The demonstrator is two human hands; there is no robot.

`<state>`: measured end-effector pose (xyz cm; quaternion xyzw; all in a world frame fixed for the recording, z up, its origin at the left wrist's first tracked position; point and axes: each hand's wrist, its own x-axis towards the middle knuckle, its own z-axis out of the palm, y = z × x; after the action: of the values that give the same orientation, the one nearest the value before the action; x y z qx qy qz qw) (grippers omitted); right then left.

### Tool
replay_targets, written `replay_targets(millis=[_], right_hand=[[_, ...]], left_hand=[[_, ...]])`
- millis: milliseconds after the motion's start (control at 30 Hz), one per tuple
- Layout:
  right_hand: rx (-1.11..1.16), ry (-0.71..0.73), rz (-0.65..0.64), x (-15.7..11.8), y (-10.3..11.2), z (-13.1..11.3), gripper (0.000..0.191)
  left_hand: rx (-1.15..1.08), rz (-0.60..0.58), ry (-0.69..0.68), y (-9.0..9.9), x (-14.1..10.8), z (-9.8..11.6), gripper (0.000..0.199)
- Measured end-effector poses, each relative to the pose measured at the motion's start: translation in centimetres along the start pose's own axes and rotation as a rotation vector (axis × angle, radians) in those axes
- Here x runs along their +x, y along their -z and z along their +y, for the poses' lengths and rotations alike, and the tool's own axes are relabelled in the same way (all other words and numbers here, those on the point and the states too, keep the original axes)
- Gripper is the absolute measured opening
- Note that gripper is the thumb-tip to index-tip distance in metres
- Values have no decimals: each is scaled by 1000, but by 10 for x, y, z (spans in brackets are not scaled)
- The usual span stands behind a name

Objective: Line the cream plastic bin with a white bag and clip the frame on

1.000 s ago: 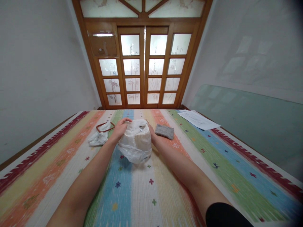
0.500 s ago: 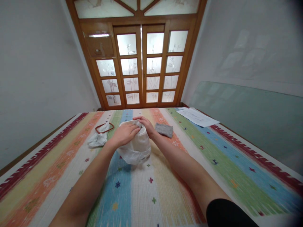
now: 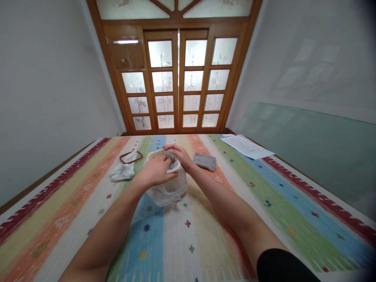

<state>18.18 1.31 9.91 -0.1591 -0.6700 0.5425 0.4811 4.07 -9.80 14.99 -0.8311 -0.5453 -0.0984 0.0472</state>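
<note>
A white container covered with a thin white plastic bag (image 3: pixel 167 192) stands on the striped cloth in front of me. My left hand (image 3: pixel 158 169) is at its opening, the fingers bent down inside and the thumb over the near rim; what the fingertips touch is hidden. Something greyish shows in the opening beside them. My right hand (image 3: pixel 179 155) rests against the right and far rim, its fingers together and curved over the edge, steadying contact with the bag. A grey cloth (image 3: pixel 205 161) lies just right of my right wrist.
On the left lie a reddish-brown rectangular frame (image 3: pixel 131 161) and crumpled white plastic (image 3: pixel 122 172). Printed papers (image 3: pixel 247 147) lie at the far right of the striped cloth (image 3: pixel 176 254). Wooden glazed doors (image 3: pixel 176 82) stand beyond, with walls on both sides.
My left hand has gone from lying flat across the top to dipping its fingers into the opening, which shows more now. My right hand stays at the rim.
</note>
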Motion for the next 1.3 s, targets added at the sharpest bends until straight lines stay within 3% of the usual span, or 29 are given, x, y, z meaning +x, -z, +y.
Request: replay_targets(millis=[100,267,500,600,833,1033,1167,1300], right_hand=[[-34,-40,28,2,0,-1,22],[-22,-79,107,5,3,-1,19],[0,-78,151,4,-1,-4,17],[1,-81,175,4,-3,-3,17],[-24,-155,167,6,3,3,21],[-215,-167,184,8,12,-1,23],[-403,-72,236,9,17,-14,23],[-578,99,173,3,12,-39,24]], left_hand=[[39,116,-22,5,-2,10,43],[-31,-83,-1,5,-3,16,48],[-30,-134,88,7,-5,15,80],[-18,-137,118,5,-5,11,83],[-26,-67,84,-2,2,-3,68],[-78,27,57,9,-1,3,56],[-129,121,88,19,-3,-4,54],[-236,219,84,17,1,-33,55]])
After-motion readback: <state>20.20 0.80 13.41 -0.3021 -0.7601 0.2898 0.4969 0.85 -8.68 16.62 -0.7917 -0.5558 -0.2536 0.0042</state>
